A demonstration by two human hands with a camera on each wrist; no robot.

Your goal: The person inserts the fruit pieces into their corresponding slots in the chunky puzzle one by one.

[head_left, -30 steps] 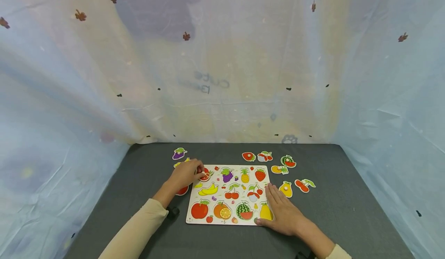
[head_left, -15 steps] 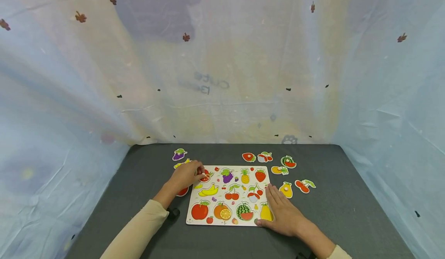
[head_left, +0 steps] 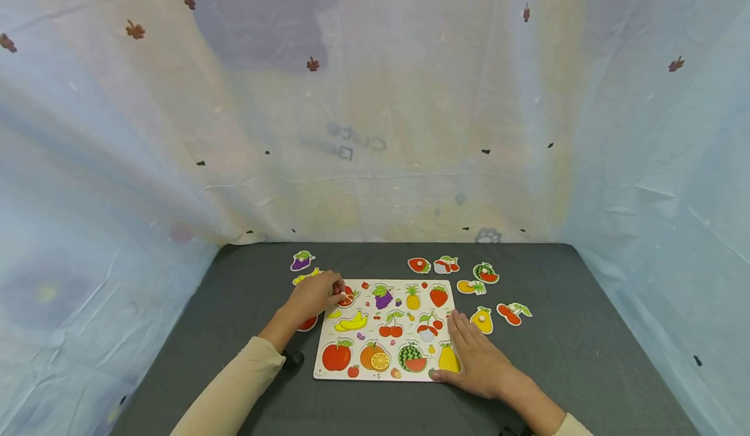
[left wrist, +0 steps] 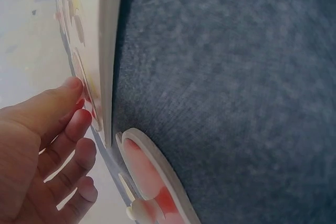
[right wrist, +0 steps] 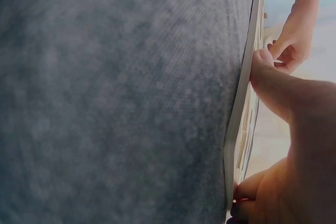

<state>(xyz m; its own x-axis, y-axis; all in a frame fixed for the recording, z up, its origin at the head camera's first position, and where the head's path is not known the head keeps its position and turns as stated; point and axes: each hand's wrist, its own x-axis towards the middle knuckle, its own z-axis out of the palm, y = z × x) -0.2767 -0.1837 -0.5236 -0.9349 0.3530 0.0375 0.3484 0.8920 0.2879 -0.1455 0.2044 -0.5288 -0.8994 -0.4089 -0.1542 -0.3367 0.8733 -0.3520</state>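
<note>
Red fruit piece (head_left: pixel 349 299) at far left corner of puzzle board (head_left: pixel 399 287), and we see left grip (head_left: pixel 316 293) pinching it; fully seated or not, we can't tell. Right grip (head_left: pixel 477 356), fingers extended, rests on board's right edge. Grape piece (head_left: pixel 301 263) on bench (head_left: pixel 586 358) beyond board's far left corner; we spot pear piece (head_left: pixel 482 321) just right of board, cherry piece (head_left: pixel 509 315) farther right.

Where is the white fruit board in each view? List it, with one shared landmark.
Head: board, low in the picture, near the middle.
Left wrist: board, edge-on strip, upper left of centre.
Right wrist: board, thin edge-on strip at right.
Landmark: the left hand, in all three views.
</note>
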